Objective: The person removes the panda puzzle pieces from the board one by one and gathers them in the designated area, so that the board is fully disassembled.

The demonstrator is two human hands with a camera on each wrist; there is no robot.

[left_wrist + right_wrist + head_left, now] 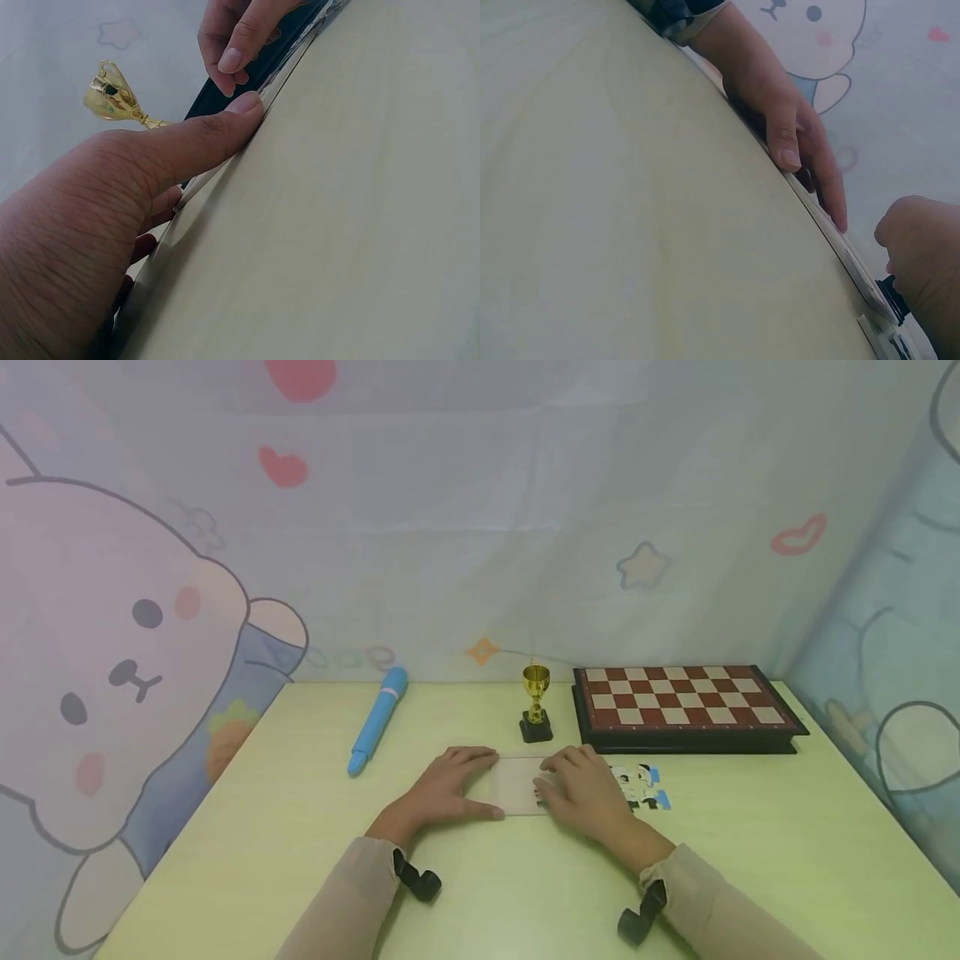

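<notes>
A pale, flat rectangular puzzle board (514,785) lies on the table in front of me. My left hand (442,789) holds its left end, thumb at the near edge and fingers at the far edge. Over the right end is my right hand (588,793), fingers bent, with small black printed marks showing beneath the thumb. I cannot tell whether it pinches a piece. Several white, black and blue puzzle pieces (642,785) lie just right of that hand, partly hidden by it. In the left wrist view, the left thumb (244,105) rests along the board's edge.
Behind the board stands a small gold trophy (536,702) on a black base. A red-and-white chessboard box (686,702) sits at the back right. A blue stick-shaped object (378,720) lies at the back left. A patterned cloth (480,527) hangs behind the table.
</notes>
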